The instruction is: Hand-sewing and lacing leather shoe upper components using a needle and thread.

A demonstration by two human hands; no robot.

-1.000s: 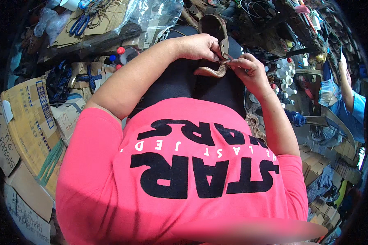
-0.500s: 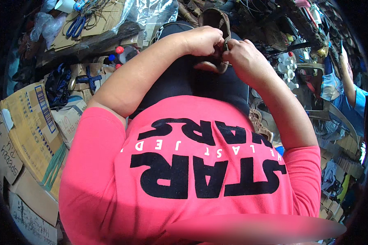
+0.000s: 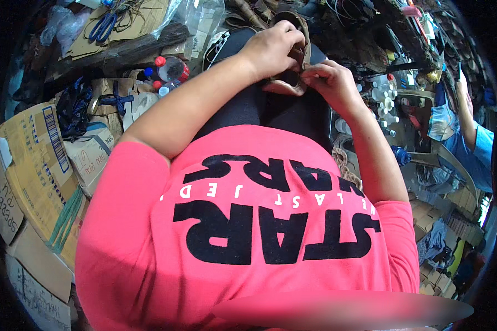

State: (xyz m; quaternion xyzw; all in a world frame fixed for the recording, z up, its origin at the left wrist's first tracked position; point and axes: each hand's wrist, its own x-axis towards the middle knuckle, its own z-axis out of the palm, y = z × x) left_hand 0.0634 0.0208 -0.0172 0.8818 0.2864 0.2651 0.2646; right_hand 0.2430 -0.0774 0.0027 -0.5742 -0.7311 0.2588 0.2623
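Note:
A brown leather shoe (image 3: 287,88) rests over my dark-trousered lap, its opening facing up. My left hand (image 3: 276,48) is bent over its left side, with fingers curled down into the opening; the fingertips are partly hidden. On the right, my right hand (image 3: 332,80) pinches the shoe's edge between thumb and fingers. Both hands are close together but do not touch. Whether something small is held inside the shoe cannot be made out.
Cardboard boxes (image 3: 33,160) are stacked at the left. Capped plastic bottles (image 3: 171,69) stand beside my left forearm, with more small white bottles (image 3: 385,91) at the right. Blue-handled scissors (image 3: 102,27) lie on cardboard at the far left. Another person's arm (image 3: 466,105) shows at the far right.
My left hand has shifted up and left along the shoe, opening a gap between the hands. My right hand's fingers have changed from a closed fist shape to a pinch on the edge.

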